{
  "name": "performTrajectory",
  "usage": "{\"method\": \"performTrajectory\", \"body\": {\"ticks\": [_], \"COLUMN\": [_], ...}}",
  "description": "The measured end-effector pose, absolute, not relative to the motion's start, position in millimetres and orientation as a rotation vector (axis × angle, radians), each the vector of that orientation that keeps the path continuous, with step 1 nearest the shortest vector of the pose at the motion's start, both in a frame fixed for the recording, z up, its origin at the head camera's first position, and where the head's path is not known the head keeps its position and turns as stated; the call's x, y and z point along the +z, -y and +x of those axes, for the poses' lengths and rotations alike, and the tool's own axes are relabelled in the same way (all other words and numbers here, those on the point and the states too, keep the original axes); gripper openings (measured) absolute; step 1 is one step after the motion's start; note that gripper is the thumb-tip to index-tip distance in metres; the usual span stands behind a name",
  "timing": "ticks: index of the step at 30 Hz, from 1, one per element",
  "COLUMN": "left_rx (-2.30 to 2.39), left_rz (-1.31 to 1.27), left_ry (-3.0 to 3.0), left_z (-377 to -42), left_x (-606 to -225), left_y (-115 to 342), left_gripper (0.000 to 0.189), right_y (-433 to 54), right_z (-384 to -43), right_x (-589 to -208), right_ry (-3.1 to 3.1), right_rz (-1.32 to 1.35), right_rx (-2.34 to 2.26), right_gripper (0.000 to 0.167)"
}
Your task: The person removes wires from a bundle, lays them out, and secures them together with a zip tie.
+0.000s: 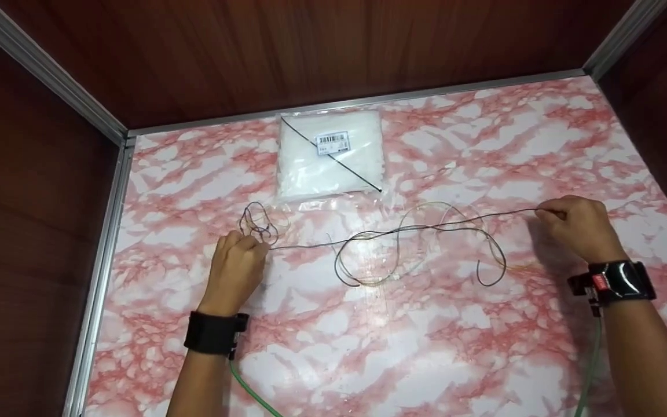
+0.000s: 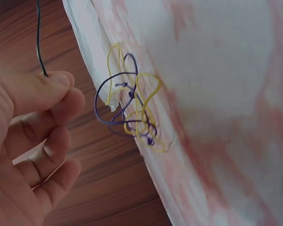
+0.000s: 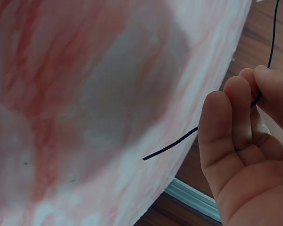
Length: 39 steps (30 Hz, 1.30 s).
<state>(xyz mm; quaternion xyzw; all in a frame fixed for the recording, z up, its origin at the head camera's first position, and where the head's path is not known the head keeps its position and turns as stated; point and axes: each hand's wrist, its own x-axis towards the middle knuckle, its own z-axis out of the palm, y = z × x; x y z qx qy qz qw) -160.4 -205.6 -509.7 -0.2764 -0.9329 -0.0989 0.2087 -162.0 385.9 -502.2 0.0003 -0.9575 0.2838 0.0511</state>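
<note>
My left hand (image 1: 234,269) pinches a thin black wire (image 1: 513,212) between thumb and fingertips. At the other side, my right hand (image 1: 582,227) pinches the same wire near one end; in the right wrist view a short free tip of the black wire (image 3: 172,143) sticks out past the fingers. The wire runs nearly straight between both hands. Beneath it lie loose loops of black and yellow wire (image 1: 398,249) on the table. A small tangle of knotted purple wire (image 2: 97,96) and yellow wire (image 2: 148,96) lies just beyond my left hand.
A clear plastic bag (image 1: 304,176) with white contents lies at the back of the marbled pink-and-white table (image 1: 368,359). On it are a barcode label (image 1: 332,143) and a thin black strip (image 1: 356,173). Dark wood-look panels (image 1: 310,52) with metal edging surround the table.
</note>
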Motion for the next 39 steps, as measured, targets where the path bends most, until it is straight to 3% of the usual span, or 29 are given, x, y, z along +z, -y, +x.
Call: {"method": "performTrajectory", "body": {"ticks": [9,20,28,39], "left_rx": [-0.141,-0.124,-0.431,-0.914], "left_rz": [-0.798,-0.785,-0.914,-0.804], "left_ry": [2.747,2.772,2.804,2.886], "left_z": [-158,-167,-170,-189], "left_x": [-522,-524,-516,-500], "left_y": [206,198,202,191], "left_gripper": [0.016,0.014,0.033,0.027], "right_y": [-376,-365,-365,-363], "right_z": [-165,-168,-169,-166], "right_x": [-522,-520,-522,-516], "right_ry": [3.011,2.987,2.953,2.981], "right_rz": [0.121,0.228,0.337,0.331], "right_rx": [0.796,0.619,0.567,0.57], "right_gripper": [0.013,0.009,0.008,0.008]}}
